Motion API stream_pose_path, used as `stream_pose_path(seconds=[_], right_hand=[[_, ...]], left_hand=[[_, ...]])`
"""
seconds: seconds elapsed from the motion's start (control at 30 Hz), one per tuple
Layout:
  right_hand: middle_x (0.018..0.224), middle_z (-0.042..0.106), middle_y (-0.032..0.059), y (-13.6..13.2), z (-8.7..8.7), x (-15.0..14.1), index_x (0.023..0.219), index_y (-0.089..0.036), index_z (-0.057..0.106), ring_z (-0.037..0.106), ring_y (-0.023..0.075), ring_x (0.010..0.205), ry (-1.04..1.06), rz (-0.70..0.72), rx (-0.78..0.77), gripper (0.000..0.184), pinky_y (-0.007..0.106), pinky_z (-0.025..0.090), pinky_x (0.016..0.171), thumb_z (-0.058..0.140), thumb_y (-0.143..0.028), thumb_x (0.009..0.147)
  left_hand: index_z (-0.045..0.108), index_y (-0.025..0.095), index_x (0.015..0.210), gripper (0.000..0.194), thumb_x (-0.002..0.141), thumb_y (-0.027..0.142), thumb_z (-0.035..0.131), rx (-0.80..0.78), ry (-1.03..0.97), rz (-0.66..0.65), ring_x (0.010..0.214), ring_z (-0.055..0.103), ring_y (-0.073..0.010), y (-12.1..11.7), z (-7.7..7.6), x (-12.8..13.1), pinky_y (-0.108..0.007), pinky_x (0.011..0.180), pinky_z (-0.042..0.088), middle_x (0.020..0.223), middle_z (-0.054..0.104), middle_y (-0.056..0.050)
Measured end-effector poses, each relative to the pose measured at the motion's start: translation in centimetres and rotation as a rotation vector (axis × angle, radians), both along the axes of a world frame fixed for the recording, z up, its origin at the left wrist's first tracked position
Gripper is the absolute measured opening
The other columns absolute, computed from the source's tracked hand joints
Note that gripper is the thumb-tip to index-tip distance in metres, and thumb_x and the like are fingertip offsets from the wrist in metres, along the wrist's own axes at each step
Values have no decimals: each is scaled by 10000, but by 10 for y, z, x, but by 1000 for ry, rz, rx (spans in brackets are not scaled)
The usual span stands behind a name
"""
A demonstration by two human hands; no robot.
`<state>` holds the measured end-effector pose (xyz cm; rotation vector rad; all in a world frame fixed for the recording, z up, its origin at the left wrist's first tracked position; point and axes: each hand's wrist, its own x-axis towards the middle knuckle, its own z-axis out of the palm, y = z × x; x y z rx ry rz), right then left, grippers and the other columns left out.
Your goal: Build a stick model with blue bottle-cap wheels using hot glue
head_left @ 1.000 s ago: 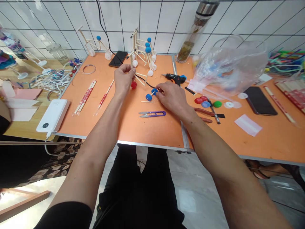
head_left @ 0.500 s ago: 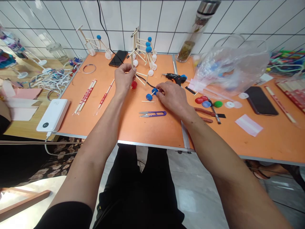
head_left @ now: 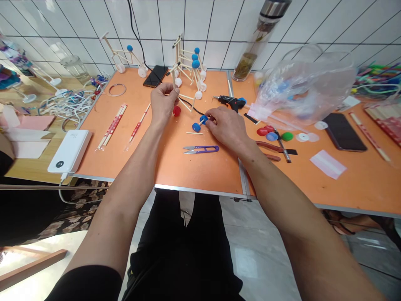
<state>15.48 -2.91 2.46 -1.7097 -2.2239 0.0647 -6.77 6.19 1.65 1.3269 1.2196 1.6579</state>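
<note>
My left hand [head_left: 164, 102] is closed on an upright wooden stick of a small stick frame [head_left: 185, 103], with a red bottle cap [head_left: 176, 111] at its lower end. My right hand [head_left: 226, 124] has its fingertips closed at one end of a pair of blue bottle caps [head_left: 196, 127] joined by a short stick. The fingers partly hide the nearer cap. Just in front lies a loose short stick [head_left: 194, 133], and closer to me are purple thread snips [head_left: 201, 149]. Behind my left hand stand more stick models [head_left: 194, 71] with blue and white caps.
A black glue gun [head_left: 230, 101] lies beyond my right hand, its cable running left. Loose caps [head_left: 287, 136], red-handled pliers [head_left: 269, 146], a phone [head_left: 344, 132] and a plastic bag [head_left: 307, 88] lie right. Wrapped chopsticks [head_left: 112, 127] and a white power bank [head_left: 70, 151] are left.
</note>
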Motion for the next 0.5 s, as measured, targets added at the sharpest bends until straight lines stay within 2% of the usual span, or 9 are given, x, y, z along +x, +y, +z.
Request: stream_pose_path(seconds=[0.23, 0.5], right_hand=[[1295, 834, 155, 1, 0, 0, 1305, -245, 833, 720, 360, 1157, 9, 2, -3, 354, 414, 436, 791, 571, -258, 1067], [1308, 833, 160, 1, 0, 0, 1303, -242, 823, 718, 368, 1175, 14, 7, -6, 346, 425, 445, 808, 564, -267, 1075]], left_hand=[[693, 208, 774, 248, 980, 78, 743, -37, -17, 3, 593, 591, -107, -7, 6, 3, -257, 629, 506, 653, 634, 44], [641, 204, 797, 273, 1012, 39, 679, -69, 29, -2, 600, 560, -66, -11, 10, 5, -257, 643, 496, 646, 592, 71]])
